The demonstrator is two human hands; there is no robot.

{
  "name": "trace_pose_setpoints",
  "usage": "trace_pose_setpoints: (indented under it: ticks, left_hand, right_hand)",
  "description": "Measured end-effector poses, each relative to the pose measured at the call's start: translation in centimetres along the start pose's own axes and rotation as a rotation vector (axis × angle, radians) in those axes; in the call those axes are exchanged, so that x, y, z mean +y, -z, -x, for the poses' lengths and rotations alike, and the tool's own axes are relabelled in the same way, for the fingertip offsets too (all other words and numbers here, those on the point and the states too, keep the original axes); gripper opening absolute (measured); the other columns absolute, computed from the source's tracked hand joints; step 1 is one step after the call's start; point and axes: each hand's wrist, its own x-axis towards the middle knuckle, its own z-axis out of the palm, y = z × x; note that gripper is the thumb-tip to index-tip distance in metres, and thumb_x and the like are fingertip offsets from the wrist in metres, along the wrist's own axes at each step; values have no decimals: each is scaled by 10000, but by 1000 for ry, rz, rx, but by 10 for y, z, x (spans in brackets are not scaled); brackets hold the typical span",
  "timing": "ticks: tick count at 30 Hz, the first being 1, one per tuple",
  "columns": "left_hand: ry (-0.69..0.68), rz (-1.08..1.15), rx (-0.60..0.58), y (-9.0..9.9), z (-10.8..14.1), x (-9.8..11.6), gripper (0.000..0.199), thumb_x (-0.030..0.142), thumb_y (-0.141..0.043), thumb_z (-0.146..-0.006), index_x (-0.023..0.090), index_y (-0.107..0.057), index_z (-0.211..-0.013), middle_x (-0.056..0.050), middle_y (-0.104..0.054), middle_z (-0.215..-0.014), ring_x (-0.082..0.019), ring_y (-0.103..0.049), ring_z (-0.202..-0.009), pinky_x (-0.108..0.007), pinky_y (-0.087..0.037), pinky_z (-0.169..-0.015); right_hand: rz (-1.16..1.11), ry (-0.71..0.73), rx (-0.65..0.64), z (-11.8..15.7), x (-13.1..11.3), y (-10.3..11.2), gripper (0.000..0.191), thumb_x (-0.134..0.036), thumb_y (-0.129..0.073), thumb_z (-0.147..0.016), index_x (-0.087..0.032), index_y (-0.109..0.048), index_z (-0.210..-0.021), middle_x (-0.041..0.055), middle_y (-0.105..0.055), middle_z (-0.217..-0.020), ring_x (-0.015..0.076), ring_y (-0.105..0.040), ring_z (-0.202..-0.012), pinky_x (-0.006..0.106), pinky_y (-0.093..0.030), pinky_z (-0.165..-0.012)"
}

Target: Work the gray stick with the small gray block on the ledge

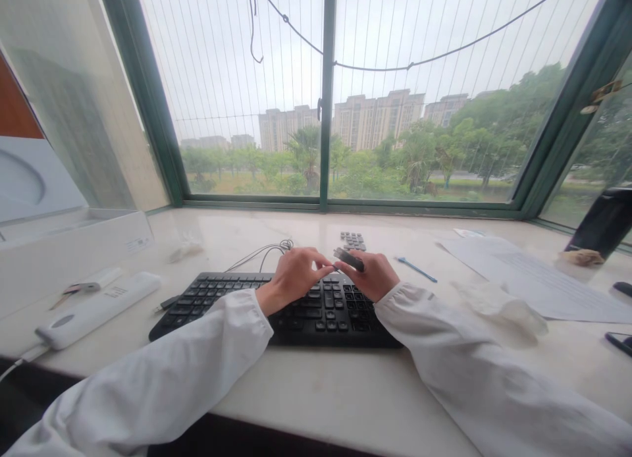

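A black keyboard (306, 325) lies on the pale counter under both hands. At its right end, the number pad shows open sockets where keycaps are off. Closed in a pinch, my left hand (291, 279) is above the middle of the keyboard, its fingertips at a tiny dark piece too small to name. My right hand (378, 276) grips a short dark grey tool (349, 259) over the number pad, its tip pointing left and up. The fingertips of both hands nearly meet. Several loose grey keycaps (352, 240) sit just beyond the right hand.
A blue stick-like tool (417, 269) lies right of the hands, near crumpled translucent plastic (498, 309) and a paper sheet (528, 272). At left are a white power strip (99, 310) and a white box (74, 246). The keyboard's cable (261, 249) is coiled behind it, before the window.
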Motion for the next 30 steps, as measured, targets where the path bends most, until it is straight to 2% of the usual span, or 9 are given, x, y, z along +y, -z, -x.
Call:
trace_pose_setpoints:
  ticks: [3, 10, 20, 26, 30]
  left_hand:
    - [-9, -101, -6, 1, 2, 2, 220, 435, -579, -844, 288, -742, -851, 9, -703, -856, -147, -619, -711, -236, -354, -580]
    - [-12, -220, -23, 7, 2, 10, 209, 398, -565, -865, 259, -720, -858, -5, -665, -822, -156, -613, -700, -244, -344, -563]
    - [-63, -188, 18, 8, 3, 11, 227, 401, -509, -903, 246, -676, -900, 1, -668, -913, -155, -624, -755, -240, -374, -591]
    - [-78, -227, 28, 6, 5, 12, 250, 403, -611, -837, 237, -630, -1024, -20, -666, -1031, -194, -646, -854, -253, -417, -625]
    - [-109, -219, 9, 7, 5, 12, 207, 373, -554, -880, 253, -639, -1025, -12, -672, -1040, -195, -649, -887, -250, -421, -628]
  right_hand:
    - [81, -37, -71, 1, -3, 0, 310, -497, -513, -854, -230, -659, -793, 26, -668, -687, 177, -606, -659, 249, -347, -602]
    - [190, -78, -169, 0, -6, 2, 297, -456, -501, -870, -234, -683, -790, 46, -693, -747, 188, -624, -719, 259, -356, -642]
    - [8, -26, -106, 1, -2, -4, 333, -440, -478, -875, -198, -653, -728, 30, -658, -666, 164, -595, -650, 239, -375, -626]
    - [-42, -9, -99, 1, -2, -3, 289, -395, -490, -855, -195, -653, -725, 20, -642, -643, 161, -577, -631, 236, -375, -605]
    - [-75, -5, -101, 1, -3, -2, 290, -390, -491, -850, -189, -656, -723, 23, -646, -648, 165, -586, -641, 236, -385, -609]
